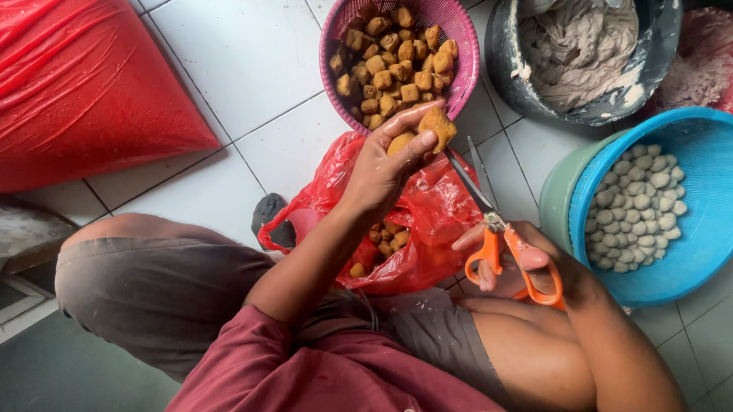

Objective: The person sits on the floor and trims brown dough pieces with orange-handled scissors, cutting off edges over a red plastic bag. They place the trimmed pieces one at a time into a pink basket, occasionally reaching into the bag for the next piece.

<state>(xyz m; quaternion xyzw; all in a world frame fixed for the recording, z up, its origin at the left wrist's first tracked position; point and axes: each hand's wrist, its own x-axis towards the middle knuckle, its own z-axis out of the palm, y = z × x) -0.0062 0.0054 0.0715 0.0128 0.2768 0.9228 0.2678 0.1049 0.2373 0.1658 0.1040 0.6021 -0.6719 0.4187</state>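
My left hand (381,167) holds two brown fried tofu puffs (435,126) just below the rim of a pink basket (458,31) filled with several such puffs. My right hand (530,265) grips orange-handled scissors (493,228), blades open and pointing up toward the puffs in my left hand. Between my hands and above my knees lies an open red plastic bag (434,206) with several more puffs inside.
A blue basket (717,176) of pale round balls sits in a green bowl at the right. A dark tub (658,44) of grey paste stands at the top right. A big red sack (54,81) fills the upper left. White floor tiles lie between them.
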